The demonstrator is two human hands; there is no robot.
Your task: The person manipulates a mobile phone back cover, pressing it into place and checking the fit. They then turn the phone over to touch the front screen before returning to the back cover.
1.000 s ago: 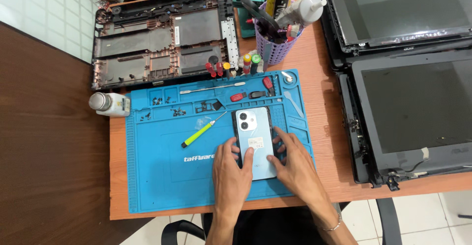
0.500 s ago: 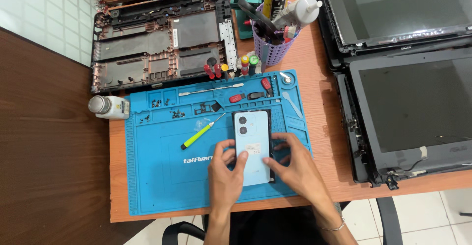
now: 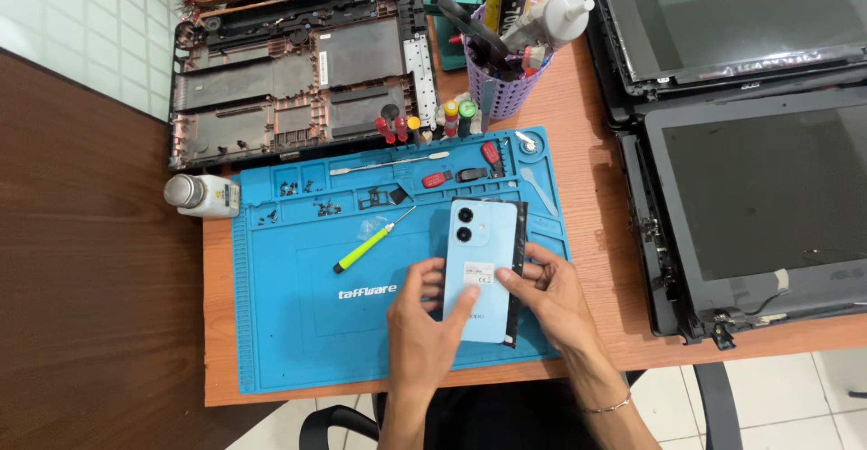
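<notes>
Light-blue smartphone (image 3: 479, 265), back up on blue repair mat (image 3: 289, 342): thin, rigid, likely slippery, fragile. Left hand (image 3: 424, 323) and right hand (image 3: 551, 292) pinch its long edges; best hold there.

The light blue phone (image 3: 480, 269) lies on the blue mat, its back up, with two round camera lenses near the top and a small white sticker at the middle. Its back cover sits shifted left, showing a dark edge at right.
</notes>
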